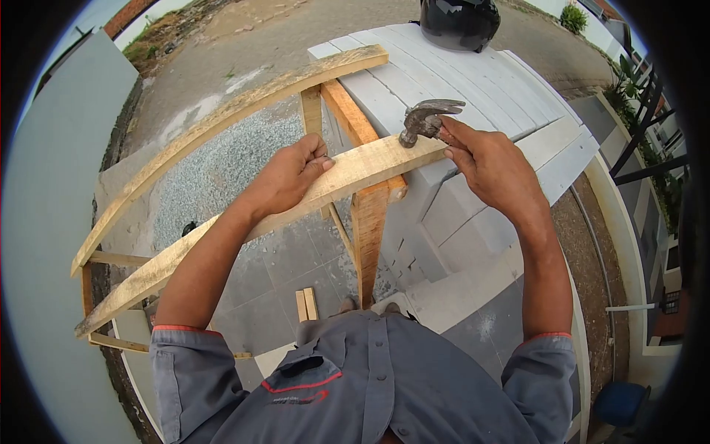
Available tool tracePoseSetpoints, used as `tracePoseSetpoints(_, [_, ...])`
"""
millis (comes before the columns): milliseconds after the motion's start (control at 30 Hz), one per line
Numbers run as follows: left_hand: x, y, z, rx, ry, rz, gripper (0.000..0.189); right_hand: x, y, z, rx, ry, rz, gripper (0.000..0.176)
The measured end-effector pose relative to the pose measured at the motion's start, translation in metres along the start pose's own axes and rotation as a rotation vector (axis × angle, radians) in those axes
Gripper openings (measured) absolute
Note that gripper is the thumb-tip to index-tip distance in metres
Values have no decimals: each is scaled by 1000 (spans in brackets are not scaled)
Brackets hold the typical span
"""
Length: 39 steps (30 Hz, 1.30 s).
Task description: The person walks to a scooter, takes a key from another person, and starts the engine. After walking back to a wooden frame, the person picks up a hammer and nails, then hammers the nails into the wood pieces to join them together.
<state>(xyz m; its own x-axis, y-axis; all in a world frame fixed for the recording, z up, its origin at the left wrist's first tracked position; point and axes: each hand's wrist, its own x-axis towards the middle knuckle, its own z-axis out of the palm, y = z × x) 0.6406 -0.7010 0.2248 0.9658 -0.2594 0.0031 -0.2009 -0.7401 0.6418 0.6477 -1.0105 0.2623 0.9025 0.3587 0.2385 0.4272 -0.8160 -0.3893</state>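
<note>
My right hand (494,166) is closed around the handle of a claw hammer (425,122). The hammer's head is at the right end of a long wooden beam (370,164), its striking face low against the top and its claw pointing right. My left hand (296,174) rests on the same beam, left of the hammer. Its fingers are curled with the thumb pressed against them; whatever they hold, if anything, is hidden. Beneath the beam stands a wooden post (368,237), joined to an orange-brown crosspiece (347,111). A second long beam (222,115) runs farther away.
White boards (458,78) form a surface at the right, with a black helmet (460,22) at its far edge. Gravel (214,174) lies behind the frame. Two short wood pieces (306,304) lie on grey tiles (251,311). A wall (66,192) stands left.
</note>
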Motion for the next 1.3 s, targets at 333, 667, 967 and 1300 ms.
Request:
tracePoseSetpoints(333, [0, 6, 2, 31, 1, -35, 19, 6, -1, -4, -91, -47, 2, 36])
tracePoseSetpoints(667, [14, 25, 6, -313, 327, 169, 15, 9, 3, -4, -158, -29, -60, 28])
tracePoseSetpoints(967, [58, 53, 40, -606, 274, 155, 14, 7, 3, -9, -146, -62, -28, 29])
tracePoseSetpoints(1300, [58, 43, 57, -384, 300, 126, 15, 9, 19, -6, -88, -59, -110, 24])
